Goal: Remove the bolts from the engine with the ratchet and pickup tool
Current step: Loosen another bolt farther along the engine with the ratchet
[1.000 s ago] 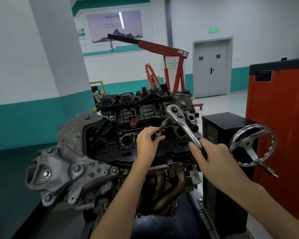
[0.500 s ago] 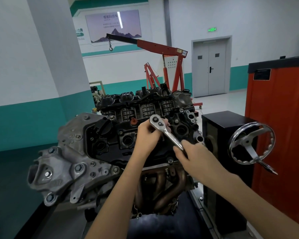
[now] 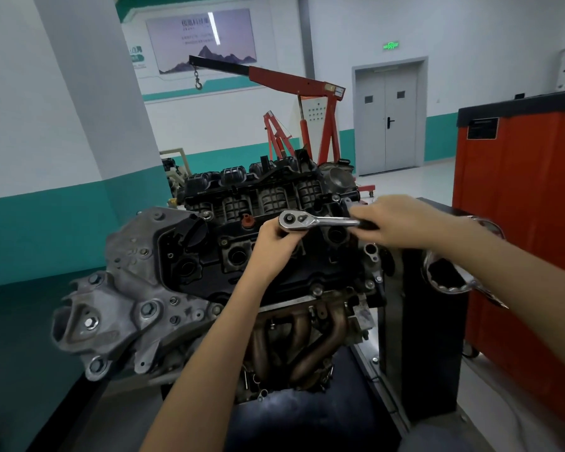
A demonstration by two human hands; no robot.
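Workshop engine (image 3: 190, 256): ratchet (image 3: 320, 220) had swung level, right hand (image 3: 402, 223) clamped on handle, left hand (image 3: 274, 241) gripping head; bolt likely loosening

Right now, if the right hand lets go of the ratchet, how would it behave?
The ratchet looks like polished steel: probably stiff and heavy for its size. Its shiny shank may be slippery; the right hand grips the dark handle. Released, it would likely droop handle-first, since only the left hand holds under the head.
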